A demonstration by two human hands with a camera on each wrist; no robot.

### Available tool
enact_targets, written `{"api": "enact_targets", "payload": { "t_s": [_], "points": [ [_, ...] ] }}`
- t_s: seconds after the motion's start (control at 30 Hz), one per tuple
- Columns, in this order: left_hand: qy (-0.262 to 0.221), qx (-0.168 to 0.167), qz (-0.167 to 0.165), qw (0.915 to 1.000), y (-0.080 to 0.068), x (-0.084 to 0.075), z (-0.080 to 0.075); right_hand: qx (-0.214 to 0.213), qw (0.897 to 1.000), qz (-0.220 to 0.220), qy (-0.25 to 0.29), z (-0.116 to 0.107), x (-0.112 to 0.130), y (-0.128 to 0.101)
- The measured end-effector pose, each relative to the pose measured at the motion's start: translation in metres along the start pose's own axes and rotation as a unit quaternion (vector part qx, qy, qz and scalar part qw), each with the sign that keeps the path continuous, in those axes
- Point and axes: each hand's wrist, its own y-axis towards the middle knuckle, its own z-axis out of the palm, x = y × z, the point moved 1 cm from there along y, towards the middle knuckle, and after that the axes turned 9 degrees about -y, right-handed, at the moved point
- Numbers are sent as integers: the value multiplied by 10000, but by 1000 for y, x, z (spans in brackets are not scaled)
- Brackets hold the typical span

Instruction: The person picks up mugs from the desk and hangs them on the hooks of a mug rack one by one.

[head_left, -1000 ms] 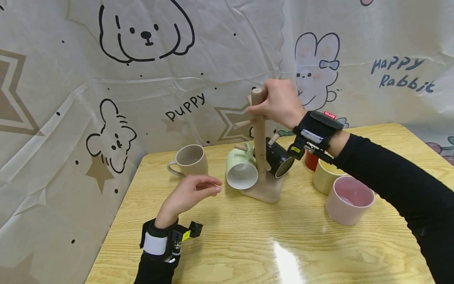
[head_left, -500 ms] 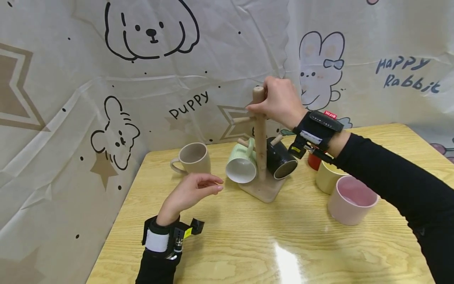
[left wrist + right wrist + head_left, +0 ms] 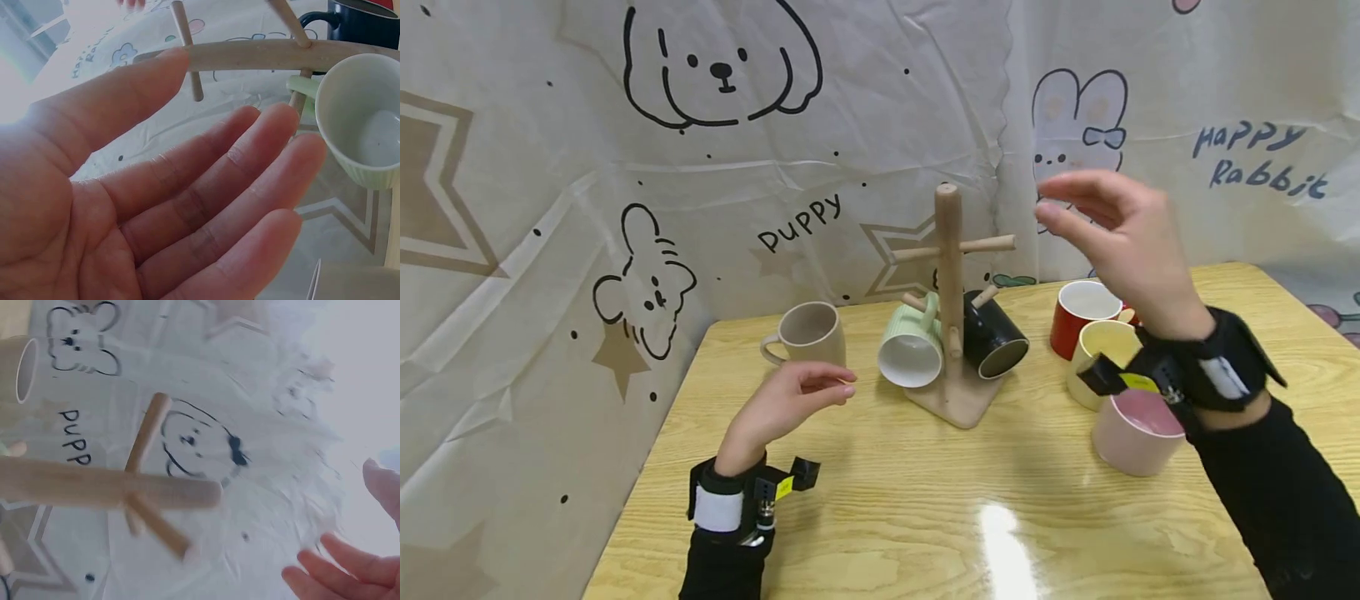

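Note:
A wooden mug tree (image 3: pixel 950 275) stands mid-table with a pale green mug (image 3: pixel 911 352) and a black mug (image 3: pixel 993 342) hanging from its lower pegs. My right hand (image 3: pixel 1112 225) hovers in the air to the right of the tree's top, fingers loosely spread, holding nothing. My left hand (image 3: pixel 790 400) floats above the table left of the green mug, fingers relaxed and empty. The left wrist view shows the open palm (image 3: pixel 156 212) facing the green mug (image 3: pixel 365 125) and the tree's post (image 3: pixel 281 55). The right wrist view shows the tree's top pegs (image 3: pixel 119 487) apart from my fingertips (image 3: pixel 340 575).
A beige mug (image 3: pixel 805 336) stands behind my left hand. Red (image 3: pixel 1075 312), yellow (image 3: pixel 1101 358) and pink (image 3: pixel 1135 433) mugs cluster at the right of the wooden table (image 3: pixel 925 517). A cartoon-printed cloth (image 3: pixel 715 167) hangs behind and to the left.
My right hand has let go of the top of the mug tree and drawn back to the right, uncovering the red mug. The left hand has barely moved.

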Motion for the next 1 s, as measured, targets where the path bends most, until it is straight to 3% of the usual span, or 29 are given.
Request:
{"api": "enact_targets", "payload": {
  "t_s": [0.1, 0.23, 0.4, 0.53, 0.63, 0.73, 0.87, 1.0],
  "points": [
    [5, -40, -67, 10000, 0, 0, -2, -234, 9968, 339, 681, -17, -31, -26],
    [50, -22, -65, 10000, 1, 0, -3, -393, 9866, 1136, 1107, -37, -80, -49],
    [131, -126, -71, 9998, 0, 1, -4, -674, 9709, 2097, 944, -59, -135, -60],
    [114, -197, -112, 9997, 0, 5, -7, -681, 9623, 2592, 460, -67, -159, -62],
    [-4, -300, -195, 9994, -1, 9, -11, -785, 9638, 2504, 467, -66, -162, -62],
    [-233, -614, -190, 9977, -2, 14, -20, -968, 9723, 2072, 473, -64, -156, -61],
    [-684, -1351, -150, 9884, -4, 23, -37, -904, 9845, 1499, -94, -63, -145, -63],
    [-783, -2216, -514, 9706, 1, 39, -55, -551, 9879, 1286, -675, -61, -139, -66]
  ]
}}
